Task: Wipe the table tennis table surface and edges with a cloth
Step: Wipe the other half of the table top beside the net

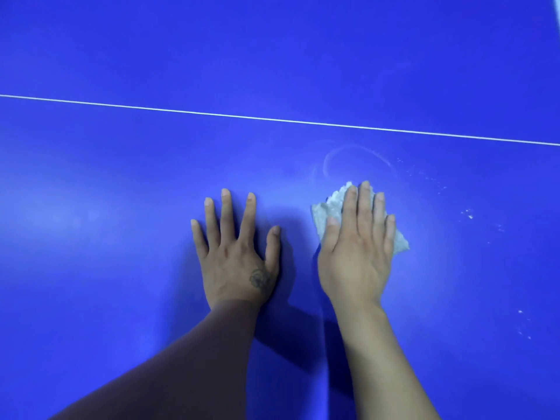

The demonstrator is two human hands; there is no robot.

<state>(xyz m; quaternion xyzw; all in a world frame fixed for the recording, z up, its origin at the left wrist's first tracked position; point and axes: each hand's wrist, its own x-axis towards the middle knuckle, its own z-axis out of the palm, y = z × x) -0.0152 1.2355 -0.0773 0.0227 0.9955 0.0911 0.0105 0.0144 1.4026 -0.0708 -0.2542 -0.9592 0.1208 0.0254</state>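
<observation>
The left hand [235, 253] lies flat on the blue table [106, 237] with fingers spread, its grip loose and holding nothing. Just at its 3 o'clock, the right hand [357, 250] presses straight fingers onto a crumpled white cloth [328, 212]. A thin white line [181, 110] crosses at 12 o'clock; a faint curved smear [357, 153] sits beyond the cloth, and white crumbs [468, 213] scatter toward 3 o'clock.

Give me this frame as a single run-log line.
left hand: flat on table | right hand: flat, pressing cloth | smear ring beyond cloth | white specks at right
</observation>
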